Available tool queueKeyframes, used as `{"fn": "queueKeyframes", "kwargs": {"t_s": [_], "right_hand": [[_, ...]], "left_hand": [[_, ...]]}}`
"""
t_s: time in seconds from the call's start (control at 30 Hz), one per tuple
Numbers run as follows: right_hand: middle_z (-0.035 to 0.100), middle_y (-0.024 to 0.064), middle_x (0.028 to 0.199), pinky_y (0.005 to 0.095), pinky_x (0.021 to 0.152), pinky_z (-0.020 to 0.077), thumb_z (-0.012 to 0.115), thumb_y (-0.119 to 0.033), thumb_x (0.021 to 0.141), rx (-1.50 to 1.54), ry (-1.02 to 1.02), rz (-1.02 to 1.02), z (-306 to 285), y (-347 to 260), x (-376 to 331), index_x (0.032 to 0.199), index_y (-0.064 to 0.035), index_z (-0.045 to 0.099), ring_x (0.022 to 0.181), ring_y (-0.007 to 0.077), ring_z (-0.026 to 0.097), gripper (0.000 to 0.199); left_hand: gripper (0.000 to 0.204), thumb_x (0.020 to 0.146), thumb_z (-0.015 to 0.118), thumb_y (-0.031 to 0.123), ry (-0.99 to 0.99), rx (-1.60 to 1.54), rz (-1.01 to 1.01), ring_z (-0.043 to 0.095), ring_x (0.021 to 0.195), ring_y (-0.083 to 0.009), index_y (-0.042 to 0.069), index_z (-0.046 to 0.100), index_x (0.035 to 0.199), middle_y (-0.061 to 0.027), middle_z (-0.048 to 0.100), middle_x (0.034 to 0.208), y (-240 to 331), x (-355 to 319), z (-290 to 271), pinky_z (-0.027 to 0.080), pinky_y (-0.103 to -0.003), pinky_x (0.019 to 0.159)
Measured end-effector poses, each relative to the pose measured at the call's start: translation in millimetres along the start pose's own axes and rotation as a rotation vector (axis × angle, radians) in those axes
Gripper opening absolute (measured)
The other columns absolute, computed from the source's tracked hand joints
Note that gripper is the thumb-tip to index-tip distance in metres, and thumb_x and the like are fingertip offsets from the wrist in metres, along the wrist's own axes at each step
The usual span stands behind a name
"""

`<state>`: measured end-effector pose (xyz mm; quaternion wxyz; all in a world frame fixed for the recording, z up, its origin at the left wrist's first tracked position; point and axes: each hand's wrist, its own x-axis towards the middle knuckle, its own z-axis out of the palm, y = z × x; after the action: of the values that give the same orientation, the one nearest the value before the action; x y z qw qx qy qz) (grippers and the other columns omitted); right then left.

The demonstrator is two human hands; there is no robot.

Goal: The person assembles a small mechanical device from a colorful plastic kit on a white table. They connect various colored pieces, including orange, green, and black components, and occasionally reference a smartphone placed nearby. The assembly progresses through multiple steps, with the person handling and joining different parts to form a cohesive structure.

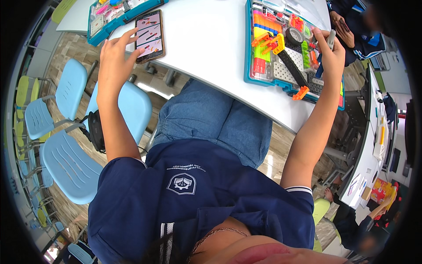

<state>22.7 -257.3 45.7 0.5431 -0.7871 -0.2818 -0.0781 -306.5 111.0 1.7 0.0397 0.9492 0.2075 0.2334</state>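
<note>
On the left, my left hand (115,59) reaches to a phone (150,38) at the table edge. Its fingers are spread, with fingertips at the phone's near left side. Pictures of coloured building parts show on the screen. To the right, my right hand (332,57) is closed on a small light grey piece (331,38), above the right side of a teal-rimmed parts box (251,66). Across that box lies a black beam (292,66) with orange and yellow connectors. A dark wheel (294,36) and green, red and blue parts sit in the compartments.
Another teal parts case (127,18) stands at the table's far left. The white table (211,39) spans the front. Blue chairs (70,165) stand on the left, one with a black bag (95,131). Another person's hands (346,33) hold a phone at the far right.
</note>
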Motion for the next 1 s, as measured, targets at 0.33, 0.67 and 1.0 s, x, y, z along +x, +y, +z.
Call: {"fn": "queueKeyframes", "kwargs": {"t_s": [0.33,0.67,1.0], "right_hand": [[0.056,-0.0062,0.067,0.0226,0.056,0.0287,0.081,-0.03,0.09,0.026,0.007,0.004,0.3,-1.1,-0.6,0.087,-0.0029,0.075,0.062,0.0025,0.043,0.028],[0.054,-0.007,0.067,0.0228,0.057,0.0277,0.081,-0.029,0.09,-0.002,0.01,0.019,-0.1,-1.8,-0.6,0.087,-0.0029,0.075,0.063,0.0023,0.042,0.027],[0.061,-0.005,0.072,0.0221,0.06,0.0325,0.08,-0.028,0.091,-0.013,-0.003,-0.005,0.0,-0.4,-0.8,0.089,-0.0011,0.075,0.066,0.0029,0.046,0.028]], "left_hand": [[0.047,0.087,0.08,0.023,0.148,-0.304,0.049,0.065,0.113,-0.0285,0.012,0.068,0.131,-0.0087,0.076,0.116,1.3,15.4,13.5,0.047,-0.043,0.102],[0.044,0.089,0.079,0.024,0.178,-0.321,-0.007,0.066,0.113,-0.027,0.012,0.069,0.129,-0.0084,0.076,0.115,-2.8,16.0,19.0,0.048,-0.04,0.102],[0.015,0.092,0.075,0.018,0.484,-0.684,0.071,0.071,0.091,-0.0179,0.01,0.078,0.104,-0.0041,0.078,0.098,84.8,23.6,24.4,0.052,-0.032,0.087]]}}
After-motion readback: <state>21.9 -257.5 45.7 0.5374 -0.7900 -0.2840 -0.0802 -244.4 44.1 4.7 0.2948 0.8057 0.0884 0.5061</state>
